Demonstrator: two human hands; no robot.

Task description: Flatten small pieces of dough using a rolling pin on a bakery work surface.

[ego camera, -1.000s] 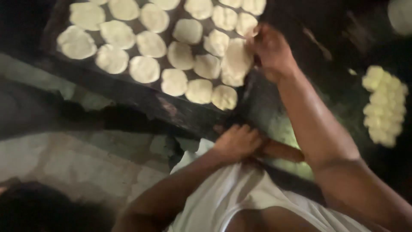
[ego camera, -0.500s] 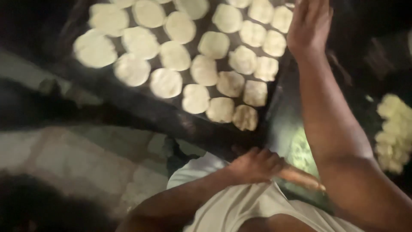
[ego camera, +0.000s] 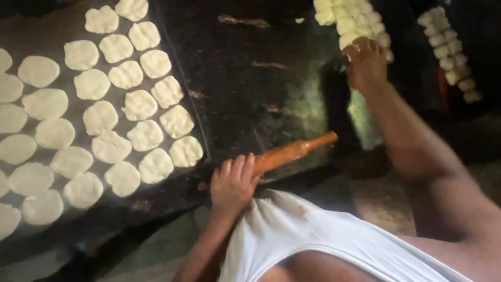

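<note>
— Where do we have the wooden rolling pin [ego camera: 292, 152]?

— In our left hand [ego camera: 233, 184], fingers wrapped tight around its near end; the rest angles up and right across the dark work surface [ego camera: 261, 78].

— And our right hand [ego camera: 367, 63]?

— Stretched out to the near row of dough balls [ego camera: 350, 23], fingers curled down onto the lowest ones. We cannot tell whether it pinches one.

— What else do we see?

— Flattened dough discs [ego camera: 104, 115] in rows to the left, and a second row of dough balls [ego camera: 451, 49] far right.
</note>
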